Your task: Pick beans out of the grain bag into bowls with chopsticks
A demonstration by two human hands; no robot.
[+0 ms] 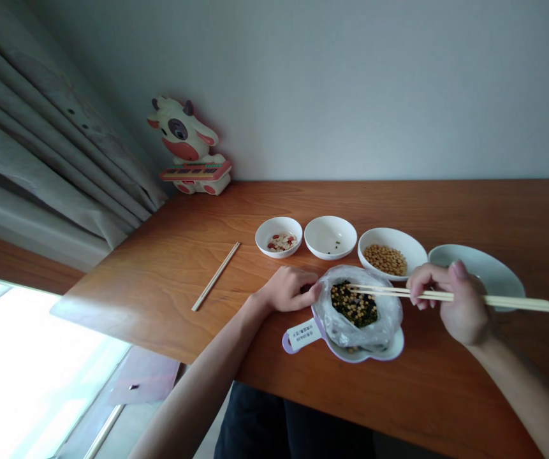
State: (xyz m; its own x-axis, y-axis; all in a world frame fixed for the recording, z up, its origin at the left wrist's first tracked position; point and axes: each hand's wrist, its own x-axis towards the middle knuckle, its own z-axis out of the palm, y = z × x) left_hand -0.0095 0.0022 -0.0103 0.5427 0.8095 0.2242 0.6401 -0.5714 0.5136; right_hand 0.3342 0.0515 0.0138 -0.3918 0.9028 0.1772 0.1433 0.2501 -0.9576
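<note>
Chopsticks [518,303]: clasped in the right hand [460,309] at centre-right, tips over the mixed tan and dark beans [356,307]; a slack grip could let the thin sticks cross and drop a bean.
Left hand [291,290]: mid-frame, fingers against the plastic bag [389,319]; whether its grip pinches the film I cannot tell, and an unheld edge could fold inward.
Plastic bag: mouth open, lower right of centre, in the purple-rimmed dish [393,350]; a sideways push might slide both along the smooth surface [446,389].
Bowl of tan beans [416,254]: just above the bag, near the right knuckles; a careless wrist could tip it.
</note>
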